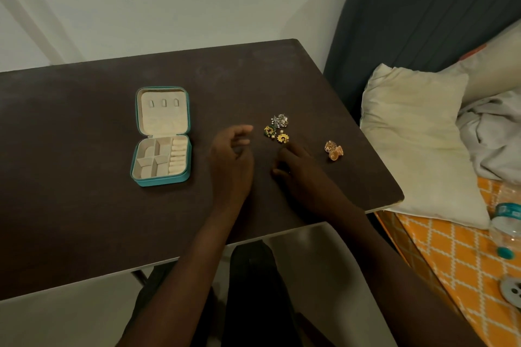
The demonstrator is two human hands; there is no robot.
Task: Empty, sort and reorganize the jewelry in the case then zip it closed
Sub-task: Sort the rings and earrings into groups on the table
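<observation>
Case [161,136] open and emptied at table [84,149] left, jewelry [276,128] spread mid-table plus gold pair [334,151] set apart, likely for sorting; left hand [231,155] loosely curled, holding nothing, right hand [298,169] flat, forefinger touching the yellow piece [282,138].

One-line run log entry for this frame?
case: open, compartments look empty | jewelry: on table, right of case | left hand: open, holds nothing | right hand: open, forefinger by yellow piece | zip: not done
</observation>
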